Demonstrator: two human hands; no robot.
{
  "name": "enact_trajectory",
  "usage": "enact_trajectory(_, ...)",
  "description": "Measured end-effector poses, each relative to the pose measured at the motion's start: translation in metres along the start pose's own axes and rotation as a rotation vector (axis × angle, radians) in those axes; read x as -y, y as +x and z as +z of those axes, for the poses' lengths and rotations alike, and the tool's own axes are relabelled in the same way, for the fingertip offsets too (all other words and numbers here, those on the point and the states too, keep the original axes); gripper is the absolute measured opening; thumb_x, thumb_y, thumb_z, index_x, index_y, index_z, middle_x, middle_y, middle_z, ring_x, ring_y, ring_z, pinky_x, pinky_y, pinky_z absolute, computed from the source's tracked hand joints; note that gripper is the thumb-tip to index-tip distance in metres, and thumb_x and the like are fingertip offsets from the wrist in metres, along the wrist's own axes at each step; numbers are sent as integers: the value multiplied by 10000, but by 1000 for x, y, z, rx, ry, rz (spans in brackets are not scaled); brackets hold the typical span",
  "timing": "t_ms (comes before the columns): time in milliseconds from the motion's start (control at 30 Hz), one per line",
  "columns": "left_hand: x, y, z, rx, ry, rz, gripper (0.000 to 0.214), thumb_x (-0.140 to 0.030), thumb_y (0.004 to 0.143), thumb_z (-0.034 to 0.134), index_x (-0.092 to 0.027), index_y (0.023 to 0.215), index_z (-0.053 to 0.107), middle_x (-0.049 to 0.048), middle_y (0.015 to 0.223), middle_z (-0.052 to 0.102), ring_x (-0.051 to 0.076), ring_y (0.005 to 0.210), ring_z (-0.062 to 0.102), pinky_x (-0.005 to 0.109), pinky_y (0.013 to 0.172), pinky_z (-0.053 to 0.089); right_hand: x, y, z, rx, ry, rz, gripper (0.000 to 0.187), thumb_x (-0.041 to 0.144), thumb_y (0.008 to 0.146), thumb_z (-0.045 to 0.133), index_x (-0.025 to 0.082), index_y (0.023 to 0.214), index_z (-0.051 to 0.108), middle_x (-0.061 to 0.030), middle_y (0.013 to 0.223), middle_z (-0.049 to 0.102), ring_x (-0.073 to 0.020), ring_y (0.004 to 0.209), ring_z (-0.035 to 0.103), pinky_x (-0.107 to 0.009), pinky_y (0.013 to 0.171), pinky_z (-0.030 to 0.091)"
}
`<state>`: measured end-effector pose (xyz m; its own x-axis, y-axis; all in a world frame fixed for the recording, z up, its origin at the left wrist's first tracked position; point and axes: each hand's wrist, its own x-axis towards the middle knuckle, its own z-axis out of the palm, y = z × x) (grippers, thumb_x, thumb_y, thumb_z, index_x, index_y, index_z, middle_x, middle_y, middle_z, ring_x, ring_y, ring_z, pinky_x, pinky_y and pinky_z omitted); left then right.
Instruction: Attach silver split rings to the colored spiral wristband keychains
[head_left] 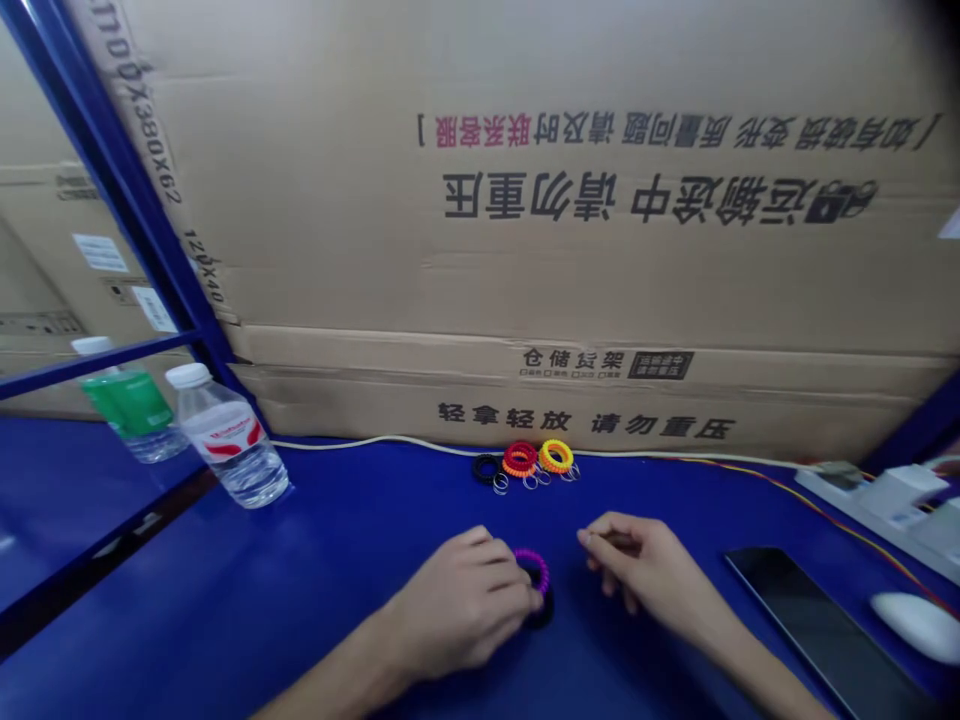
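My left hand (pixel 469 600) rests on the blue table with its fingers curled around a purple coil wristband (pixel 534 562), with a black coil band (pixel 541 608) just under the fingertips. My right hand (pixel 637 570) lies a short way to the right, fingers pinched together; what they hold is too small to make out. Further back, a black coil band (pixel 486 467), a red and orange one (pixel 519 459) and a yellow and orange one (pixel 556 456) lie in a row with metal key rings.
Two water bottles (pixel 229 435) stand at the left by a blue frame post (pixel 127 190). Large cardboard boxes (pixel 525 250) wall off the back. A dark phone (pixel 817 625), a white mouse (pixel 919 622) and a white power strip (pixel 889 500) with cables lie at the right.
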<state>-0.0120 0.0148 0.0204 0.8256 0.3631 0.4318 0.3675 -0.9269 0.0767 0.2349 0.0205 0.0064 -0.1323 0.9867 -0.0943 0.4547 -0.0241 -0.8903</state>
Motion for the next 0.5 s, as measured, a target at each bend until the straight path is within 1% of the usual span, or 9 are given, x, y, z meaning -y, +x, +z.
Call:
enact_trajectory(33, 8, -3, -4, 39, -10, -60, 115, -180, 931, 531, -202, 972, 636, 8, 882, 705, 147, 810, 601, 286, 736, 392, -3, 4, -8, 1, 2, 23, 230, 422, 830, 559, 198, 786, 534, 37, 592, 569, -118, 456, 539, -189, 366, 388)
enact_trajectory(67, 16, -5, -9, 79, -13, -112, 112, -196, 933, 535, -214, 977, 636, 4, 891, 705, 149, 803, 602, 281, 734, 391, -7, 6, -16, -15, -36, 61, 186, 378, 799, 591, 209, 800, 514, 53, 557, 555, -118, 434, 541, -182, 357, 393)
enact_trajectory(133, 28, -10, -16, 164, -29, -183, 94, -236, 924, 561, -227, 979, 637, -4, 896, 707, 156, 788, 605, 272, 734, 397, -16, 10, -31, 25, -159, 97, 161, 310, 761, 622, 213, 764, 494, 70, 495, 532, -104, 383, 518, -171, 345, 397)
enact_trajectory(200, 33, -12, -20, 232, -47, -217, 88, -278, 896, 602, -226, 953, 644, -7, 868, 710, 166, 774, 611, 267, 734, 406, -23, 11, -43, 107, -234, 159, 131, 261, 752, 613, 206, 728, 497, 56, 496, 562, -98, 361, 515, -172, 337, 400)
enact_trajectory(267, 30, -12, -21, 263, -73, -240, 110, -312, 868, 631, -224, 931, 652, -5, 831, 707, 172, 753, 619, 262, 716, 414, -28, 11, -51, 128, -298, 184, 117, 228, 746, 602, 200, 699, 498, 48, 476, 560, -103, 358, 520, -176, 336, 403)
enact_trajectory(333, 23, -10, -21, 264, -122, -252, 125, -326, 863, 628, -230, 938, 657, -12, 805, 704, 165, 724, 625, 256, 701, 422, -30, 12, -55, 128, -319, 199, 104, 214, 747, 592, 199, 702, 499, 45, 477, 559, -110, 367, 530, -181, 340, 406)
enact_trajectory(400, 17, -6, -21, 233, -169, -268, 122, -319, 897, 582, -236, 936, 663, -26, 775, 704, 148, 693, 627, 252, 710, 427, -29, 12, -57, 123, -324, 219, 92, 219, 758, 581, 200, 725, 498, 42, 495, 562, -116, 376, 535, -186, 343, 403)
enact_trajectory(467, 19, -2, -20, 180, -177, -285, 164, -304, 940, 524, -240, 910, 672, -40, 769, 710, 133, 688, 629, 248, 734, 433, -27, 13, -58, 121, -339, 233, 85, 232, 772, 571, 204, 739, 499, 42, 507, 556, -117, 378, 529, -189, 345, 387)
enact_trajectory(500, 23, 0, -20, 147, -157, -301, 187, -301, 953, 507, -242, 903, 677, -41, 790, 715, 131, 711, 633, 244, 750, 439, -26, 13, -59, 120, -357, 233, 84, 239, 777, 567, 206, 738, 500, 44, 510, 548, -116, 376, 519, -190, 344, 371)
